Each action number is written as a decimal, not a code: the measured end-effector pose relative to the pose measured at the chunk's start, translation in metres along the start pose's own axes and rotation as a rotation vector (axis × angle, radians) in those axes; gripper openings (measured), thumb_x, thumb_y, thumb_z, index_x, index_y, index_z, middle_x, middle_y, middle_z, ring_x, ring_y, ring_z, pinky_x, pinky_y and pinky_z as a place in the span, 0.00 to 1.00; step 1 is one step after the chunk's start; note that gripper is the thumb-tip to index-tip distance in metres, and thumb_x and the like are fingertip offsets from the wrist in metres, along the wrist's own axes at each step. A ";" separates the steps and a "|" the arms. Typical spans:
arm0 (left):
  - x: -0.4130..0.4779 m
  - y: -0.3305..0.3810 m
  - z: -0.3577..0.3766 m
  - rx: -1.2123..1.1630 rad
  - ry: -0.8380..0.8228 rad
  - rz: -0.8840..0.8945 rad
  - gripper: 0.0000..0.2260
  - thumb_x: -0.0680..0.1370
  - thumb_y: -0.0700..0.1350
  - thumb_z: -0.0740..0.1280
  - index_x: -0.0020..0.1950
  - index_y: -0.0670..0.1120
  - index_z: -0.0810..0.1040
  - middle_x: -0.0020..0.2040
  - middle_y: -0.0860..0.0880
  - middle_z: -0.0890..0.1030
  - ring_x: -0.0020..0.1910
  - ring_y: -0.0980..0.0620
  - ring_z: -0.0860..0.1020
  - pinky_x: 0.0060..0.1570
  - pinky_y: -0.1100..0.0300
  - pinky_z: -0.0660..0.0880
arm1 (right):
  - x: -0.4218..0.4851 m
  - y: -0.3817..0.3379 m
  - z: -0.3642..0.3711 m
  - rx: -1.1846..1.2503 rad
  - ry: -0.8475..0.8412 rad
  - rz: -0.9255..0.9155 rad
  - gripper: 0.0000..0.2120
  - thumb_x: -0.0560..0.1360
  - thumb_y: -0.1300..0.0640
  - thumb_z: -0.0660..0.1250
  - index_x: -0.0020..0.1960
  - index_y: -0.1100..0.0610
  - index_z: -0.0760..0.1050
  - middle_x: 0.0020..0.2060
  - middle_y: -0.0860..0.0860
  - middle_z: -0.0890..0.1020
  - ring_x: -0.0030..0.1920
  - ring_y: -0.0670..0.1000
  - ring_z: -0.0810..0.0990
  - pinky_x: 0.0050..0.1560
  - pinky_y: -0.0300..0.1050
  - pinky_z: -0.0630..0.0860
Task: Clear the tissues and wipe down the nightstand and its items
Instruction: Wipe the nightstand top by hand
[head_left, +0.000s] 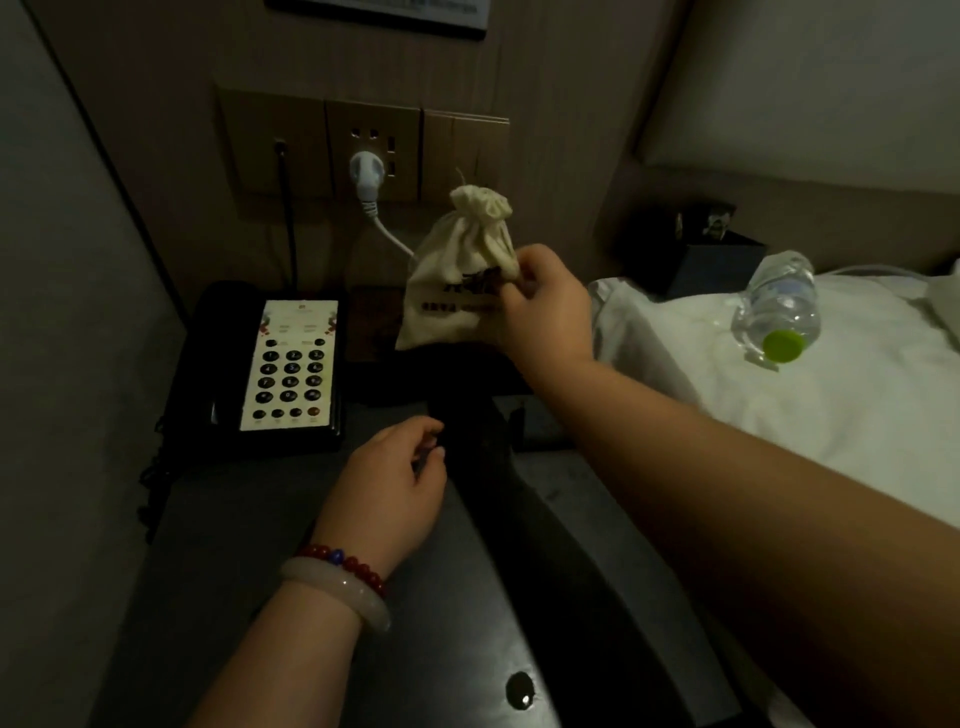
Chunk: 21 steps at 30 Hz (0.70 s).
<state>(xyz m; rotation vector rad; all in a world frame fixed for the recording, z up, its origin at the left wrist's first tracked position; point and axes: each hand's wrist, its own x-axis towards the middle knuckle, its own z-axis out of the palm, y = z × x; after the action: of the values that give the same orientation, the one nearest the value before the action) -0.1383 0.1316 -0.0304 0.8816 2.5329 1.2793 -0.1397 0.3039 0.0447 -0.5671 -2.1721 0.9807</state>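
Note:
My right hand (545, 306) grips a cream drawstring cloth pouch (452, 275) by its right edge and holds it in the air over the back of the dark nightstand (234, 519). My left hand (395, 478) rests low over the middle of the nightstand top, fingers curled around something small and dark; I cannot tell what it is. A black telephone (275, 369) with a white keypad sits at the back left. A dark flat item (374, 332) lies under the lifted pouch. No tissues show on the nightstand.
A wall socket panel (374, 150) holds a white plug with a cable hanging down. To the right is the bed (857, 431) with white sheets, a clear water bottle (779, 306) with a green cap, and a dark tissue box (711, 260) behind it.

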 end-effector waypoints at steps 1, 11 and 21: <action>0.000 0.001 0.001 0.014 -0.009 0.000 0.14 0.79 0.45 0.62 0.65 0.51 0.73 0.59 0.51 0.76 0.53 0.59 0.73 0.48 0.67 0.67 | -0.002 0.003 -0.012 0.012 0.041 -0.016 0.07 0.74 0.65 0.62 0.47 0.56 0.75 0.41 0.50 0.80 0.44 0.47 0.78 0.44 0.41 0.74; -0.003 0.009 0.014 0.149 -0.036 0.001 0.15 0.80 0.48 0.60 0.67 0.53 0.70 0.60 0.54 0.73 0.50 0.61 0.69 0.49 0.68 0.67 | 0.078 0.039 -0.149 -0.238 0.546 0.036 0.12 0.73 0.65 0.57 0.51 0.60 0.76 0.40 0.52 0.74 0.41 0.46 0.70 0.41 0.35 0.65; -0.002 0.009 0.028 0.170 -0.046 0.058 0.15 0.80 0.49 0.60 0.67 0.54 0.70 0.59 0.57 0.72 0.54 0.63 0.68 0.53 0.70 0.66 | 0.130 0.075 -0.154 -0.443 0.376 0.245 0.13 0.77 0.64 0.55 0.58 0.61 0.74 0.55 0.57 0.77 0.55 0.56 0.76 0.49 0.42 0.70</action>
<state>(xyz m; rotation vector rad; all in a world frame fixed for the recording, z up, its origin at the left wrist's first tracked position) -0.1216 0.1534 -0.0414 1.0128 2.6276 1.0573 -0.1075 0.5048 0.1135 -1.1493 -2.0036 0.4510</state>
